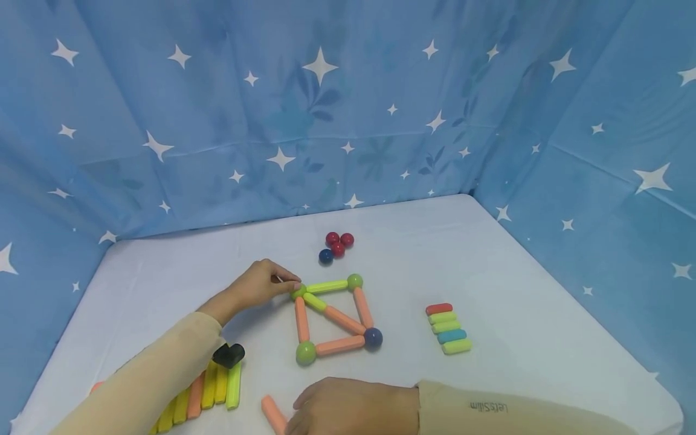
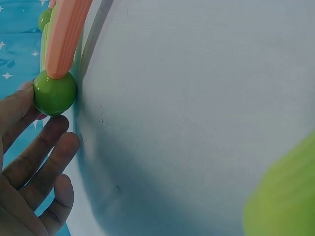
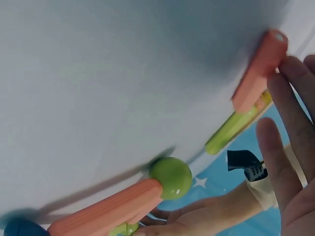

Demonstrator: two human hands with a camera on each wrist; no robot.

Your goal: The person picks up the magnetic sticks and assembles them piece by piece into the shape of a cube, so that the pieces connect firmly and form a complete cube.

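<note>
Left hand [image 1: 260,284] pinches the green ball [image 1: 298,292] at the near corner of the frame [image 1: 334,317]. Right hand [image 1: 348,406], fingers relaxed, touches a loose orange rod [image 1: 272,414] on the surface [image 1: 489,272]. Assessment: square with diagonal assembled; spare rods [image 1: 449,328] and balls [image 1: 336,244] beyond remain unused

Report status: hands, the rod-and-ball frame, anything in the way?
Left hand pinches the frame's green corner ball. Right hand open, fingers at a loose orange rod. Nothing between them.
</note>
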